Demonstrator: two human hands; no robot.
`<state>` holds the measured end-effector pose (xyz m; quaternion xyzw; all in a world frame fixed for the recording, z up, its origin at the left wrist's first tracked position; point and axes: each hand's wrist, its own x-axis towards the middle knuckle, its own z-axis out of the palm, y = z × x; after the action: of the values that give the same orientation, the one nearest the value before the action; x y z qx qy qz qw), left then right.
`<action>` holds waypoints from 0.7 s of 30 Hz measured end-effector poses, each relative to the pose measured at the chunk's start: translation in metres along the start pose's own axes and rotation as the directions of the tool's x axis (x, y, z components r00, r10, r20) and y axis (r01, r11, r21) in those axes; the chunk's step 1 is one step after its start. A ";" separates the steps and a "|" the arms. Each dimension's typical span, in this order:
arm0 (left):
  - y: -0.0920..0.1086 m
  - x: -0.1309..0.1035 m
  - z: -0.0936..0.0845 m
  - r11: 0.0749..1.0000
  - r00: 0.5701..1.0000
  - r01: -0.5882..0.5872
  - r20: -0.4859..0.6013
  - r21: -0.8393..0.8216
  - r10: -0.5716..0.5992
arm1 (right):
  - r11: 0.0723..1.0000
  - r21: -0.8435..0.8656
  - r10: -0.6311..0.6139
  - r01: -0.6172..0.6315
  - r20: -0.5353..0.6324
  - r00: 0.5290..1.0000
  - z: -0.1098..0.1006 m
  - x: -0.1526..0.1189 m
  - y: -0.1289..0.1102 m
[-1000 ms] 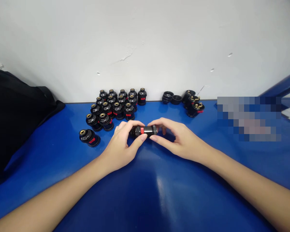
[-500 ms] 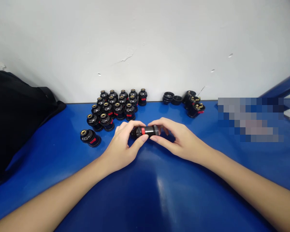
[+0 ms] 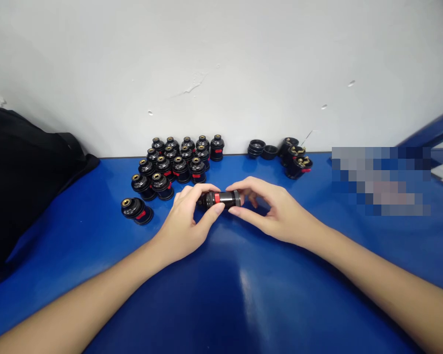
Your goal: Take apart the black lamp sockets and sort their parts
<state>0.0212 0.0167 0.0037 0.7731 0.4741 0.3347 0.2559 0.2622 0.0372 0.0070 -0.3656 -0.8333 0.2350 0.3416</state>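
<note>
A glossy black lamp socket (image 3: 228, 199) with a red switch lies sideways between my hands, just above the blue table. My left hand (image 3: 188, 219) grips its domed left end, thumb at the front and fingers over the top. At the ringed right end, my right hand (image 3: 271, 209) has its thumb and fingers curved round the socket. Several finished-looking black sockets (image 3: 180, 169) with brass-coloured tops and red switches stand upright in a group behind my left hand. One more socket (image 3: 137, 210) leans a little, nearer and to the left.
Several open black socket bodies (image 3: 298, 167) with brass-coloured parts stand at the back right. Beside them are small black cups (image 3: 256, 148). A black cloth (image 3: 25, 182) covers the left of the blue table (image 3: 221, 295). A white wall rises behind; a blurred patch hides part of the right.
The fingers of my right hand have lifted and shifted slightly over the socket's right end. My left hand keeps its grip, and the view has moved a little.
</note>
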 end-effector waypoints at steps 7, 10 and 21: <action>0.000 0.000 -0.001 0.999 0.999 -0.031 0.016 -0.036 0.031 | 0.998 -0.052 -0.043 0.041 -0.029 0.999 -0.001 -0.002 0.001; -0.002 0.000 0.000 0.996 0.997 -0.074 0.024 -0.043 0.075 | 0.996 -0.031 0.083 -0.083 0.021 0.996 -0.001 0.000 -0.003; 0.000 0.001 0.000 1.000 1.000 0.007 0.002 -0.031 -0.007 | 0.998 -0.026 -0.066 0.065 -0.024 0.998 -0.002 -0.001 0.002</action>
<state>0.0211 0.0179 0.0039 0.7676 0.4715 0.3405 0.2693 0.2649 0.0376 0.0064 -0.3451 -0.8434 0.2087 0.3549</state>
